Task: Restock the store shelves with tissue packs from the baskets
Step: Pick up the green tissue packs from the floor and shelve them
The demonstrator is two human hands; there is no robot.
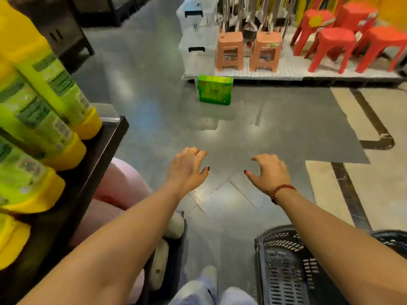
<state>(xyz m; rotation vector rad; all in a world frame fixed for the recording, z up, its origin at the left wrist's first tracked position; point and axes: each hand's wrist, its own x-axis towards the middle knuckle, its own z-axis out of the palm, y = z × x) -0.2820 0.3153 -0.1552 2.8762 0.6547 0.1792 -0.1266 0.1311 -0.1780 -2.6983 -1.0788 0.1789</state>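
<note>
Red-nailed hands: my left hand (187, 168) and right hand (271, 172) hover loosely curled, holding nothing.
Green tissue pack (214, 90): straight ahead on the floor (154, 106), well apart, standing on edge, long side crosswise; slightly nearer my left.
Black basket (286, 260): under my right forearm.

Bright, even overhead light leaves soft glare patches on the glossy floor (141, 93) and only faint shadows, while wide-angle distortion bends the frame edges and blur smears the bottles (37, 95) and stools (330, 45).
</note>
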